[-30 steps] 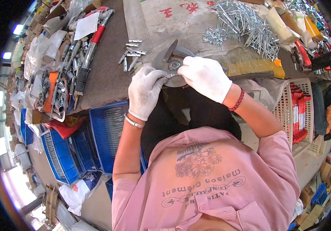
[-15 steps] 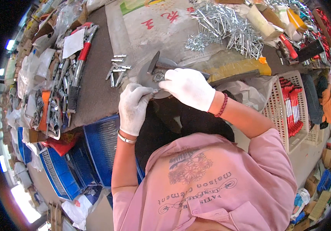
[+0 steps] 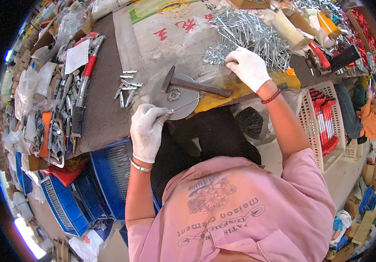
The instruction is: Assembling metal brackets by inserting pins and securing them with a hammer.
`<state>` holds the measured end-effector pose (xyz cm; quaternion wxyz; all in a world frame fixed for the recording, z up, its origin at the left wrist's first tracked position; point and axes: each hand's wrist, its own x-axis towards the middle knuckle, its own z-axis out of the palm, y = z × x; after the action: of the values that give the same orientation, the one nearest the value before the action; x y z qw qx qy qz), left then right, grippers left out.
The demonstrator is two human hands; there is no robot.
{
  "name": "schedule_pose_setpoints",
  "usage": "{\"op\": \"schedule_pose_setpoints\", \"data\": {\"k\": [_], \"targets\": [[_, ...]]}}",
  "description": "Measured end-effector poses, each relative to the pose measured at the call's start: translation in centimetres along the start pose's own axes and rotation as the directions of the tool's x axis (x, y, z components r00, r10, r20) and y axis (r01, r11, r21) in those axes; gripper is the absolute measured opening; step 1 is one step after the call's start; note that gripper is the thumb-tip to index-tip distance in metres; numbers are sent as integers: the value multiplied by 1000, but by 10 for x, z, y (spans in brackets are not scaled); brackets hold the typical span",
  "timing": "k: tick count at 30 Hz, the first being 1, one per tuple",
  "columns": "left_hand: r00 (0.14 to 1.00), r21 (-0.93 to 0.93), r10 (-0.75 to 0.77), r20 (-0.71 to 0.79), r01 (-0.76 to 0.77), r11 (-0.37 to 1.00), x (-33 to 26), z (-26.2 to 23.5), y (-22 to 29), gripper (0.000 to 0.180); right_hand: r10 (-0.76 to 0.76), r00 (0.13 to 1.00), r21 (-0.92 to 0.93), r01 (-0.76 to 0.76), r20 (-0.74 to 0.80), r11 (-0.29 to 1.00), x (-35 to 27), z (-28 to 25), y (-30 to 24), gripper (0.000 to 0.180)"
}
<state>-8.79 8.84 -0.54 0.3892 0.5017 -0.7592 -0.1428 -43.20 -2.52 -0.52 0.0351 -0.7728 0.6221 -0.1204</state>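
My left hand (image 3: 147, 133), in a white glove, is closed in a pinch on a thin metal pin (image 3: 186, 104) that points right over the near edge of a round grey metal disc (image 3: 188, 108). On the disc lie a hammer (image 3: 201, 86) with a dark wooden handle and a small toothed metal ring (image 3: 173, 95). My right hand (image 3: 250, 69), also gloved, is at the near edge of a heap of silver metal pins (image 3: 240, 32). Its fingers are bent together; whatever they hold is too small to make out.
Several short metal tubes (image 3: 129, 86) lie left of the disc. Farther left is a tray of metal parts (image 3: 61, 105). A yellow-wrapped block (image 3: 216, 101) sits beneath the hammer handle. A cream crate (image 3: 323, 126) of red-ended rods stands right; blue crates (image 3: 113, 174) stand below left.
My right hand has left the disc and moved right and away to the pin heap. My left hand keeps its pinch near the disc. The hammer and disc now show uncovered.
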Motion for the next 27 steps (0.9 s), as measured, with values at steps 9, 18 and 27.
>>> {"op": "schedule_pose_setpoints", "data": {"k": [9, 18, 27], "targets": [[1000, -6, 16, -21, -16, 1000, -1, 0, 0, 16, 31, 999, 59, -31, 7, 998, 1, -3, -13, 14], [1000, -43, -7, -4, 6, 999, 1, 2, -5, 14, -373, 897, 342, 437, -238, 832, -24, -13, -96, 9], [1000, 10, 13, -7, -13, 1000, -5, 7, -15, 16, -570, 811, 249, 583, -132, 773, -26, 1, -151, 5]]}}
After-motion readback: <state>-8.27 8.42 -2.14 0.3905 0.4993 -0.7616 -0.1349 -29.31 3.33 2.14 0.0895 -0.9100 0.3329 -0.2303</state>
